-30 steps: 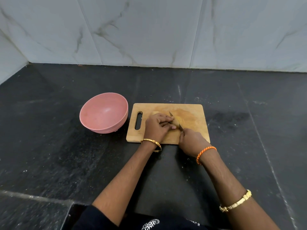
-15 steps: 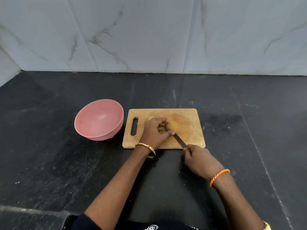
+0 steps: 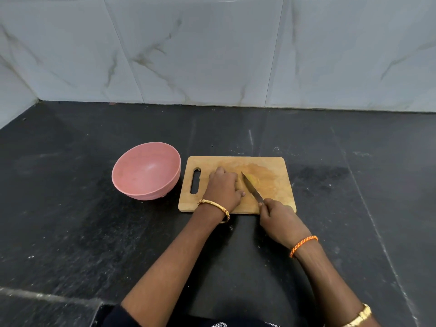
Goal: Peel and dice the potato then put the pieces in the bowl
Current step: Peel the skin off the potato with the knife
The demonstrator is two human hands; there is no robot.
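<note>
Left grip (image 3: 223,188) lies curled over the near-left side of the potato (image 3: 252,181), fingers bent round it and pinning it to the wooden cutting board (image 3: 276,166); right grip (image 3: 279,217) is clamped round the handle of the knife (image 3: 251,186), whose blade runs up and to the left with its edge on the yellow potato, just beside the left fingers; how far the potato is cut I cannot tell, since the hand hides much of it; the board sits on the black desk (image 3: 82,232), its handle slot toward the pink bowl (image 3: 146,171); the bowl stands just left of the board, nothing visible inside it; a gold bangle (image 3: 215,206) circles the left wrist, an orange cord band (image 3: 303,244) the right.
</note>
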